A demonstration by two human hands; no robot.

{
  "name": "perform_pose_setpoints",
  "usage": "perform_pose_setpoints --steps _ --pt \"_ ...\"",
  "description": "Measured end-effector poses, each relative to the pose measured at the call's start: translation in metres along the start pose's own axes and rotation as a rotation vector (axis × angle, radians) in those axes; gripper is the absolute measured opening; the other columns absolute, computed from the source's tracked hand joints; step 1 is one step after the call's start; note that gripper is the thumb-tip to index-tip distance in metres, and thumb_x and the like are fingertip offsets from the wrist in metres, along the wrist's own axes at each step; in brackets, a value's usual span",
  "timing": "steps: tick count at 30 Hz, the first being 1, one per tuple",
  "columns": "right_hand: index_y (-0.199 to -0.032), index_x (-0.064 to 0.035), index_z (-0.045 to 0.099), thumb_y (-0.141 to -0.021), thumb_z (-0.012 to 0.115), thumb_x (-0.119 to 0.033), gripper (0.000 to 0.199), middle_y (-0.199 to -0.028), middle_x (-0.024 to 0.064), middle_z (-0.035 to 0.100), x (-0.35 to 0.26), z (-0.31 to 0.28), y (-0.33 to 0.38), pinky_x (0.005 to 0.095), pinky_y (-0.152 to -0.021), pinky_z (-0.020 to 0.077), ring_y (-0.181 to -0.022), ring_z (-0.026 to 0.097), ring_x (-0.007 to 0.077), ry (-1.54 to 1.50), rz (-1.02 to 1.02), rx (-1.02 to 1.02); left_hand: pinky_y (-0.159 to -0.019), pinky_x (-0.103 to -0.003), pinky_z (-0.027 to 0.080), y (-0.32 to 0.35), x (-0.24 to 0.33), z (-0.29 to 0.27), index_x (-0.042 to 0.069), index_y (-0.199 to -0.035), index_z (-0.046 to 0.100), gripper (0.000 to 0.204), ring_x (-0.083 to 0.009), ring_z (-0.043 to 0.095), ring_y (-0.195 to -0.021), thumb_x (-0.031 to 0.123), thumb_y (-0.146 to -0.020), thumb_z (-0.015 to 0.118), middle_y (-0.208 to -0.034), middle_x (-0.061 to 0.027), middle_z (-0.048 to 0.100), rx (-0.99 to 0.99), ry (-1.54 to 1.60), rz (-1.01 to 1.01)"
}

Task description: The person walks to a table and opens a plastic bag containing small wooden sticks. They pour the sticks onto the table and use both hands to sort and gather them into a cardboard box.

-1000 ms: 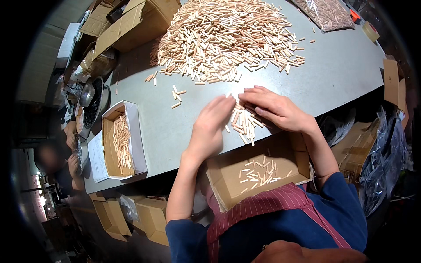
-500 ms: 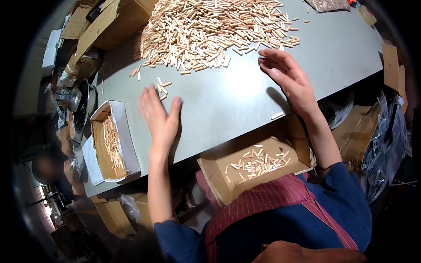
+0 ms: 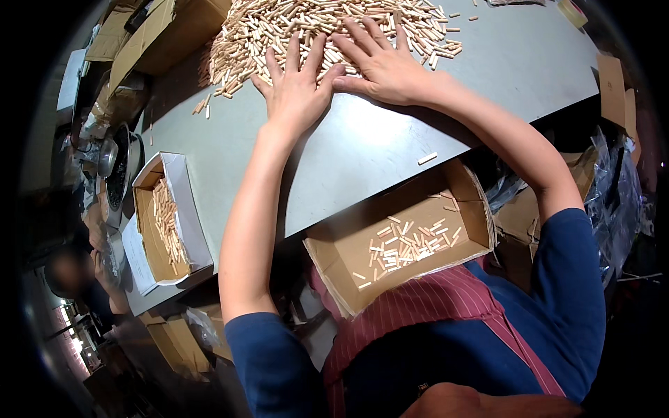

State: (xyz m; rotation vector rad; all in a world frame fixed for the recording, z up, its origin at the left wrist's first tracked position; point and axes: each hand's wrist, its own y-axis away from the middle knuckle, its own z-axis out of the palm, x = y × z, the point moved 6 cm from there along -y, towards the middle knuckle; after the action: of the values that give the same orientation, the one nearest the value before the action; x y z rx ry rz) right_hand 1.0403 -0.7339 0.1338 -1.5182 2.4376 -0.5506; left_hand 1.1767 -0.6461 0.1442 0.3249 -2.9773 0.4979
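I see a grey table (image 3: 362, 157) running across the view, with a large open carton (image 3: 171, 31) crowding its far left side and a roll of tape (image 3: 573, 12) near the far right. Closer on the left, a white-sided cardboard box (image 3: 194, 209) holds a batch of wooden dowels, and a sheet of paper (image 3: 138, 258) sticks out beside it. Beyond that I make out a co-worker's hand (image 3: 102, 270), too blurred for me to read its grip. A shallow cardboard tray (image 3: 341, 258) sits between the near table edge and the striped apron (image 3: 425, 299), with loose dowels (image 3: 411, 247) scattered over its bottom; clear plastic sheeting (image 3: 617, 209) hangs off to the right. Both of the person's arms reach forward over the table. I have the left hand (image 3: 296, 90) palm down, fingers fanned wide, and the right hand (image 3: 390, 73) spread the same way, slanting in from the right; the thumbs come together, touching or nearly so (I can't tell which from up here). Neither hand pinches anything. The big dowel pile (image 3: 310, 17) lies under the fingertips and extends beyond them, while one lone dowel (image 3: 427, 159) rests near the table edge, well apart from both hands.
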Motion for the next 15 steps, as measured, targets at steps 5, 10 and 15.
perform_pose_setpoints --steps 5,10,15 --pt "-0.161 -0.0102 0.035 -0.105 0.032 -0.07 0.082 -0.166 0.0188 0.034 -0.007 -0.01 0.018 0.0718 -0.121 0.0166 -0.157 0.024 0.0423 -0.099 -0.116 -0.039 -0.117 -0.077 0.015 0.025 0.011 -0.011 0.026 -0.155 0.047 0.06 -0.0561 0.029 -0.148 0.056 -0.104 0.05 -0.165 -0.0161 0.038 0.052 0.058 0.112" --pt "-0.167 -0.0161 0.023 -0.108 0.037 -0.06 0.075 -0.171 0.0158 0.026 -0.023 -0.035 0.053 0.0671 -0.125 0.0099 -0.16 0.017 0.0399 -0.094 -0.139 -0.203 -0.118 -0.077 0.011 0.072 0.031 -0.029 0.022 -0.159 0.044 0.064 -0.054 0.025 -0.151 0.052 -0.103 0.053 -0.166 -0.0213 0.034 -0.044 0.031 0.077" --pt "-0.165 -0.0145 0.031 -0.107 0.043 -0.057 0.073 -0.172 0.0165 0.025 -0.032 -0.06 0.087 0.0706 -0.123 0.0078 -0.16 0.016 0.0412 -0.115 -0.113 -0.254 -0.115 -0.081 0.008 0.117 0.047 -0.05 0.018 -0.162 0.037 0.072 -0.0563 0.014 -0.154 0.047 -0.101 0.06 -0.169 -0.0223 0.024 -0.141 0.016 0.017"
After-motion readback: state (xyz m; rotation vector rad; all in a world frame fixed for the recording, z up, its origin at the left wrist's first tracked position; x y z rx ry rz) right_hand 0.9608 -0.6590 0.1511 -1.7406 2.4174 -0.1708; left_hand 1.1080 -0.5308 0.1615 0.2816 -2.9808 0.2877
